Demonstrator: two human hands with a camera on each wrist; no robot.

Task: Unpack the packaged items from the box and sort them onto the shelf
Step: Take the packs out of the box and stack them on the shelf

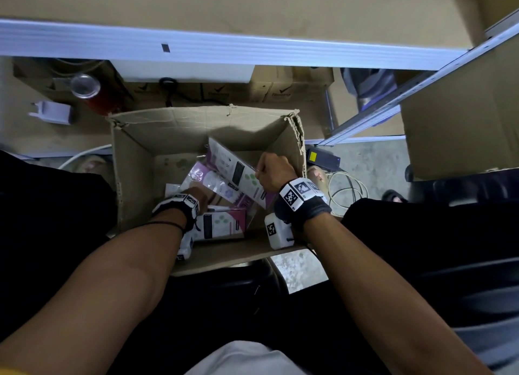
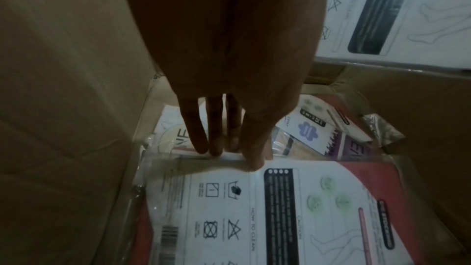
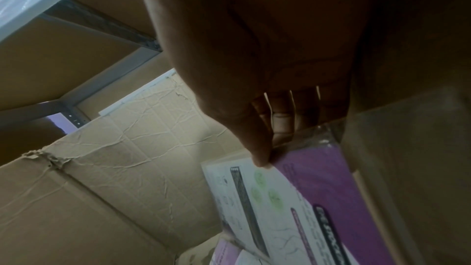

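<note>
An open cardboard box (image 1: 134, 178) stands on the floor between my knees, with several flat plastic-wrapped packets in it. My right hand (image 1: 269, 169) pinches the corner of a purple-and-white packet (image 1: 236, 172) and holds it tilted above the others. The right wrist view shows the thumb and fingers of that hand (image 3: 265, 154) on the packet (image 3: 318, 184). My left hand (image 1: 196, 197) reaches deep into the box. Its straight fingers (image 2: 216, 144) and its thumb tip touch the top edge of a maroon-and-white packet (image 2: 280, 209).
More purple packets (image 1: 202, 178) lie under the lifted one. The white-edged shelf (image 1: 224, 48) runs across above the box, and small cartons and a jar (image 1: 84, 86) stand below it. A big carton (image 1: 463, 127), a black adapter (image 1: 323, 157) and coiled cable (image 1: 345, 189) are at the right.
</note>
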